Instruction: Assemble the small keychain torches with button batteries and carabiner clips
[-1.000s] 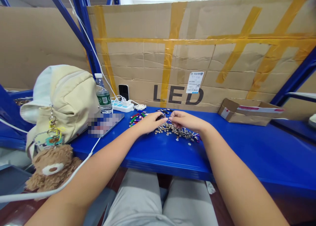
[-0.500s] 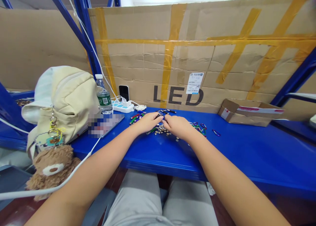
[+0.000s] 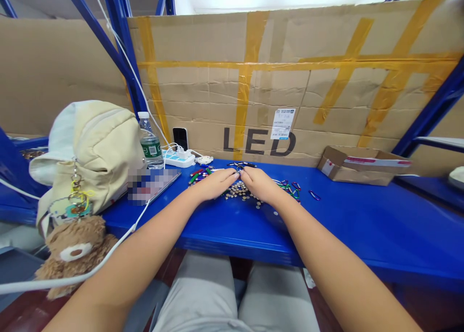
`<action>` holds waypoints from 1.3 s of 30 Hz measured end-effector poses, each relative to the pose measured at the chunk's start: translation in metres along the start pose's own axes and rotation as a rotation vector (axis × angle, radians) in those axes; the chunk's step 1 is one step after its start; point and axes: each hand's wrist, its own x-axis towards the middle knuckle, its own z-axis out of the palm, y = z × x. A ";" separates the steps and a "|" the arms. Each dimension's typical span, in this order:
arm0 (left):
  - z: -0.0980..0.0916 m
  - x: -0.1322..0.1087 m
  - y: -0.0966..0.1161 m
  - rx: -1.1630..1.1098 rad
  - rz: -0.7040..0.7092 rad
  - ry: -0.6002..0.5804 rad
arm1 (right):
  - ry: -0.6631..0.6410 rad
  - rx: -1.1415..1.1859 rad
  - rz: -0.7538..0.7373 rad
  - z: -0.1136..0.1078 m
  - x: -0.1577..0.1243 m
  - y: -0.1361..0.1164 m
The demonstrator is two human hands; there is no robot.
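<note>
Left hand (image 3: 213,183) and right hand (image 3: 259,182): fingertips meet tip to tip, possibly pinching a tiny part, but too small to tell. Pile of small metal discs (image 3: 239,192) sits just under the fingertips, coloured carabiners (image 3: 292,186) just right of them. Likely risks: palms sweep discs toward the blue shelf (image 3: 326,225) edge; a tiny part slips and gets lost in the pile.

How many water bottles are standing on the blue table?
1. The bottle stands at the back left, between the cream bag and the power strip; the bag may hide others.
</note>
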 end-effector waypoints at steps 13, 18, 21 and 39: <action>-0.010 0.036 -0.026 -0.104 -0.249 0.061 | 0.068 0.303 0.173 0.001 0.008 0.026; -0.008 0.082 -0.050 -0.360 -0.571 0.066 | 0.165 0.255 0.318 -0.003 0.011 0.054; -0.006 0.088 -0.056 -0.380 -0.607 0.158 | 0.094 0.185 0.302 -0.002 0.009 0.058; 0.004 0.059 -0.050 0.426 -0.139 -0.020 | -0.055 -0.280 0.186 0.022 0.029 0.044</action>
